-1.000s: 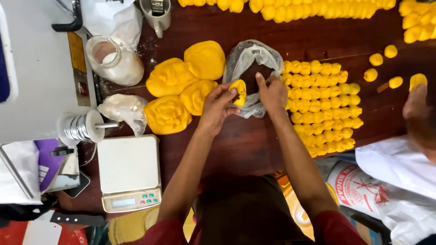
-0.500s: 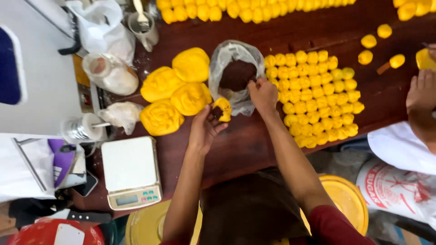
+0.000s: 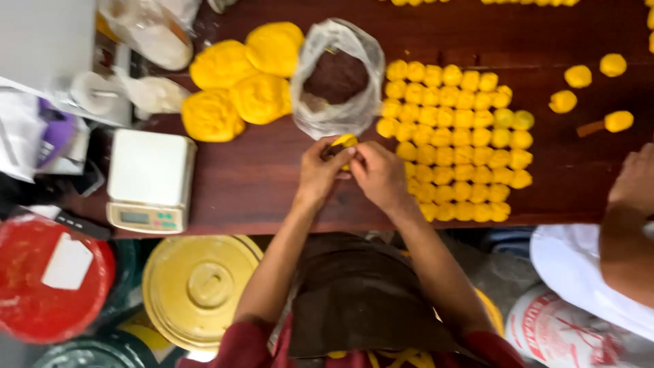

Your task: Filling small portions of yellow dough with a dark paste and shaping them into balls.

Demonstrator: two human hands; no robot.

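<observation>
My left hand (image 3: pixel 319 172) and my right hand (image 3: pixel 379 174) meet over the dark wooden table (image 3: pixel 259 177), both pinching one small yellow dough piece (image 3: pixel 344 142) with dark filling in it. Just beyond them lies an open clear plastic bag of dark brown filling (image 3: pixel 337 78). Several large yellow dough lumps (image 3: pixel 238 82) sit to the left of the bag. To the right, several small yellow dough balls (image 3: pixel 460 136) stand in tight rows.
A white kitchen scale (image 3: pixel 150 180) sits left of my hands. A yellow lid (image 3: pixel 201 286) and a red lid (image 3: pixel 48 279) lie below the table edge. Another person's hand (image 3: pixel 633 184) rests at the right. Loose yellow balls (image 3: pixel 593 75) lie at the far right.
My hands have drawn back from the bag toward the table's front edge, and both now close together on the dough piece. The view has shifted down.
</observation>
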